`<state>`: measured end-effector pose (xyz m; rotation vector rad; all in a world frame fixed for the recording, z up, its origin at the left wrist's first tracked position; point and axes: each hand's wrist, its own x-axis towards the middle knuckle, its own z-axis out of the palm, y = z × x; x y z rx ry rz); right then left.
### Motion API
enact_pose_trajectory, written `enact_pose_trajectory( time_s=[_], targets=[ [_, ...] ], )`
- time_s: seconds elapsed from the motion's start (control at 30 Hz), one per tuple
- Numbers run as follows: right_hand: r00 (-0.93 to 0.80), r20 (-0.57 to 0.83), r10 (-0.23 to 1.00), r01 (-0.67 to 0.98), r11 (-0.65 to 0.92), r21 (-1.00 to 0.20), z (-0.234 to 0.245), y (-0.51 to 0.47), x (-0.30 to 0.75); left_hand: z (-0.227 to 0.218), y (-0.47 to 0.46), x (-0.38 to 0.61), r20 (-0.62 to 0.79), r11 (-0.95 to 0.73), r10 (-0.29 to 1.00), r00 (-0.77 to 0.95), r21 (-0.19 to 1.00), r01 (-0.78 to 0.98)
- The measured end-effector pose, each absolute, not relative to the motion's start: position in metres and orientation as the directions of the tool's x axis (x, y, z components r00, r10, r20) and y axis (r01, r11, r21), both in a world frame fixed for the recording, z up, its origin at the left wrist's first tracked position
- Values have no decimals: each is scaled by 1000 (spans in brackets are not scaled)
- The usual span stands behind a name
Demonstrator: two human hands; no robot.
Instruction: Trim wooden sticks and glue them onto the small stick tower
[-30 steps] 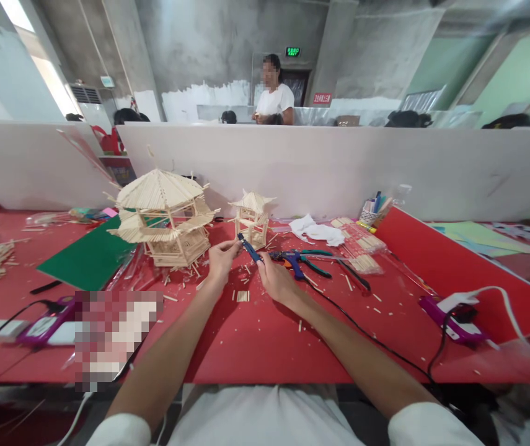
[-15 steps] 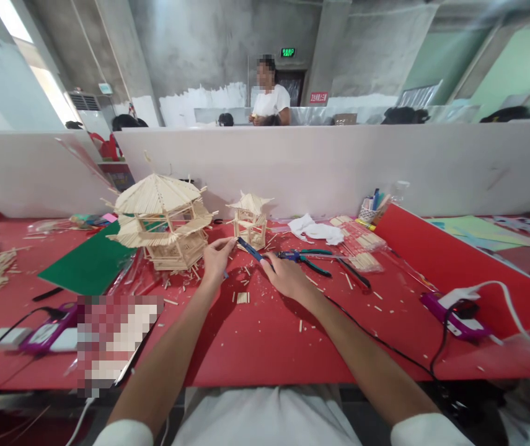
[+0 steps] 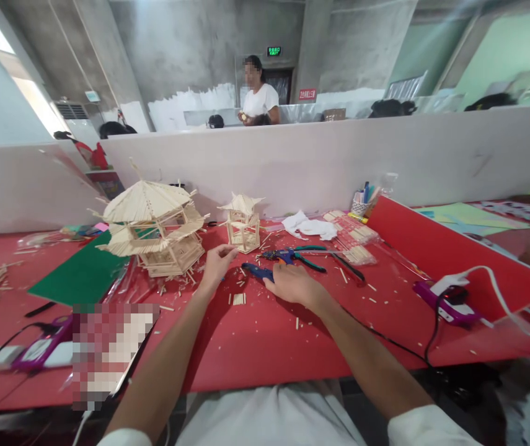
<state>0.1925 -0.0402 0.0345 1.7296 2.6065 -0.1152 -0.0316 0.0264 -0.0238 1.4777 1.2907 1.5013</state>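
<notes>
My right hand [image 3: 292, 284] is closed around a blue glue gun [image 3: 258, 271], its dark nozzle pointing left just above the table. My left hand [image 3: 218, 263] pinches with thumb and index finger; whatever lies between the fingertips is too small to make out. Behind the fingertips stands a small stick pavilion [image 3: 243, 223] with a pointed roof. A larger two-tiered stick pavilion [image 3: 153, 229] is to the left of my left hand. On the table below the glue gun lies a small panel of short sticks [image 3: 238, 299]. Pliers with teal-black handles [image 3: 311, 263] lie beyond my right hand.
Packs of sticks [image 3: 357, 254] and a white cloth [image 3: 309, 225] lie back right. A red board [image 3: 455, 248] leans near a purple power strip [image 3: 448, 306]. A green board [image 3: 79, 272] and a blurred tablet-like object [image 3: 116, 353] are left. A partition [image 3: 315, 161] borders the table.
My right hand has lowered the glue gun and drawn it away from my left fingertips. My left hand stays pinched near the small pavilion. The whole view has shifted slightly.
</notes>
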Motion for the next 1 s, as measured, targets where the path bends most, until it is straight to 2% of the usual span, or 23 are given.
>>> enact_pose_trajectory(
  time_s=[0.1,0.3,0.43,0.53,0.7,0.83,1.0],
  targets=[
    [-361,-89,928,932,362,-5,28,-40,191,-28,27,-30,350,-313,933,-81,902,297],
    [-327,-193,925,942,336,17,33,-43,195,-27,20,-25,413,-358,910,27,752,553],
    [-374,-171,911,926,378,-12,39,-47,197,-25,17,-24,435,-379,900,35,738,558],
    [-410,-25,912,911,408,-66,43,-38,201,-26,17,-26,441,-377,897,15,747,548],
    [-515,133,847,852,523,-32,47,9,193,-32,21,-31,436,-359,900,6,732,578],
    [-642,155,751,752,656,-67,37,49,176,-32,22,-32,438,-361,899,10,726,586],
    [-659,74,749,748,662,-45,19,71,165,-30,22,-33,444,-367,896,3,737,568]
  ],
)
